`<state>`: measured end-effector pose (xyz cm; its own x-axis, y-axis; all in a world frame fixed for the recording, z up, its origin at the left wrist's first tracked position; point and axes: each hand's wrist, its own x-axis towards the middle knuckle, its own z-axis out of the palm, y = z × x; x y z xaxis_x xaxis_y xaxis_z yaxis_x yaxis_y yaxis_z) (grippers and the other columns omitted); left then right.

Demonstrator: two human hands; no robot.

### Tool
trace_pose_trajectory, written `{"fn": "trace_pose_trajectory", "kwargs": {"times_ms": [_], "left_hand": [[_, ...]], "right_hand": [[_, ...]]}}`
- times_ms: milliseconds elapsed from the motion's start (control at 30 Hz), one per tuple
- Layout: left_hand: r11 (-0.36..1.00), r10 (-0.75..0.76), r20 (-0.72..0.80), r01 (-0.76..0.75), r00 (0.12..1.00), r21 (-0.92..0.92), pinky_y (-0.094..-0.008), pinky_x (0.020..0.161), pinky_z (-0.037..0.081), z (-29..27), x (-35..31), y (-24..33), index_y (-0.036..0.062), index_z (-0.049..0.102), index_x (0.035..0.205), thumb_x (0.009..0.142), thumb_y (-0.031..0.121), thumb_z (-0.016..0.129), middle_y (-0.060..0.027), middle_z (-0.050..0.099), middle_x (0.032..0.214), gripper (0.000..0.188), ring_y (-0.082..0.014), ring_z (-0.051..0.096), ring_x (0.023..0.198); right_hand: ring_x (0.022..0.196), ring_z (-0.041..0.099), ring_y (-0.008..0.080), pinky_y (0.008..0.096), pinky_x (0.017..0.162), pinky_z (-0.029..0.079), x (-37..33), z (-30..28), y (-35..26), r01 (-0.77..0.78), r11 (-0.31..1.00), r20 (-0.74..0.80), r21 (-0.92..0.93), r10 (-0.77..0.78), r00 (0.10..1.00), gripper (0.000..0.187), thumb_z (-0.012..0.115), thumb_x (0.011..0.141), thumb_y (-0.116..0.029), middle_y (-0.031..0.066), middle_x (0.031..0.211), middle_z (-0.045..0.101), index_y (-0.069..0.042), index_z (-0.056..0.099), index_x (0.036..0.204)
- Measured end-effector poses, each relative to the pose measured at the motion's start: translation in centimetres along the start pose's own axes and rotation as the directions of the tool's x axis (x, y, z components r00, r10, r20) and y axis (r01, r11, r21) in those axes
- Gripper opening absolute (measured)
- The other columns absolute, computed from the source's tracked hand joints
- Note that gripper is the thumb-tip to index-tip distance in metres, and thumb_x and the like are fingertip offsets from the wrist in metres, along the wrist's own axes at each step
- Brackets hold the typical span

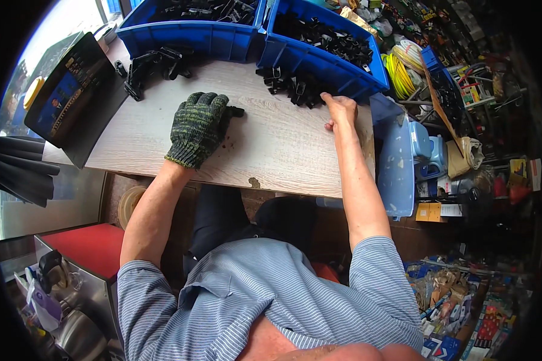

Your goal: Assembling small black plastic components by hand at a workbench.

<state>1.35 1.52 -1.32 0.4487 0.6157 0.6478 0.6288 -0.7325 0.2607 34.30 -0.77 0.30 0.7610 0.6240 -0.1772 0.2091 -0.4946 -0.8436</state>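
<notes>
My left hand (pixel 199 127), in a dark green knitted glove, rests on the pale wooden tabletop (pixel 283 144). Its fingers are closed on a small black plastic part (pixel 237 112), whose end sticks out beside the glove. Bare and partly curled, my right hand (pixel 341 112) is at the table's right side, next to a loose heap of black plastic parts (pixel 295 87). One fingertip reaches the heap's edge; what those fingers hold, if anything, is hidden. Another pile of longer black parts (pixel 156 65) lies at the far left of the table.
Two blue bins, one on the left (pixel 190 39) and one on the right (pixel 319 60), line the far edge, filled with black parts. A dark propped-up panel (pixel 72 99) stands at left. A light blue plastic tub (pixel 397 168) adjoins the table's right edge; cluttered goods lie beyond.
</notes>
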Motion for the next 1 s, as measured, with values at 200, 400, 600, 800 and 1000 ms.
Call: {"fn": "trace_pose_trajectory", "kwargs": {"times_ms": [200,400,600,800,1000], "left_hand": [[1.000,-0.020,0.024,0.019,1.000,0.019,-0.0460,0.076,0.050,-0.1,0.1,-0.1,0.0089,0.064,0.101,0.085,0.018,0.067,-0.0108,0.066,0.093,0.019,-0.0337,0.062,0.091],[0.999,-0.029,-0.092,0.031,0.995,0.021,-0.0451,0.083,0.050,-0.6,-0.1,-0.1,0.0090,0.066,0.105,0.083,0.017,0.070,-0.0115,0.069,0.102,0.024,-0.0332,0.063,0.098],[1.000,-0.026,-0.136,0.028,0.990,0.009,-0.0452,0.084,0.050,-0.7,-0.3,0.0,0.0102,0.066,0.104,0.082,0.018,0.071,-0.0102,0.069,0.102,0.024,-0.0332,0.062,0.098],[0.996,-0.078,-0.115,0.081,0.990,0.021,-0.0450,0.083,0.050,-0.7,-0.5,-0.4,0.0108,0.067,0.103,0.083,0.019,0.070,-0.0103,0.069,0.102,0.022,-0.0332,0.063,0.097],[0.995,-0.095,-0.077,0.097,0.992,0.025,-0.0449,0.081,0.051,-0.4,-0.5,-0.5,0.0112,0.068,0.101,0.084,0.020,0.070,-0.0090,0.069,0.097,0.019,-0.0324,0.063,0.095]], "right_hand": [[0.040,0.042,0.0132,0.0331,0.039,0.048,0.8,-0.2,0.9,0.066,0.997,-0.021,-0.036,-0.066,0.998,0.034,0.075,0.080,-0.029,0.0045,0.059,0.054,0.001,0.071,0.095],[0.039,0.043,0.0118,0.0327,0.042,0.051,-0.4,-1.9,1.8,-0.028,0.978,0.099,0.205,0.008,0.995,0.033,0.074,0.083,-0.024,0.0029,0.058,0.051,0.004,0.068,0.100],[0.039,0.044,0.0106,0.0324,0.043,0.052,-2.4,-3.1,2.4,-0.056,0.971,0.160,0.231,0.019,0.987,0.040,0.076,0.084,-0.021,0.0013,0.058,0.050,0.006,0.063,0.109],[0.039,0.044,0.0110,0.0343,0.043,0.053,-3.2,-3.7,2.5,-0.108,0.967,0.202,0.231,0.060,0.977,0.044,0.077,0.084,-0.023,0.0019,0.059,0.050,0.004,0.060,0.114],[0.039,0.043,0.0104,0.0333,0.043,0.053,-3.4,-3.1,2.2,-0.124,0.958,0.143,0.257,0.089,0.986,0.048,0.078,0.083,-0.025,0.0012,0.061,0.049,0.002,0.057,0.117]]}}
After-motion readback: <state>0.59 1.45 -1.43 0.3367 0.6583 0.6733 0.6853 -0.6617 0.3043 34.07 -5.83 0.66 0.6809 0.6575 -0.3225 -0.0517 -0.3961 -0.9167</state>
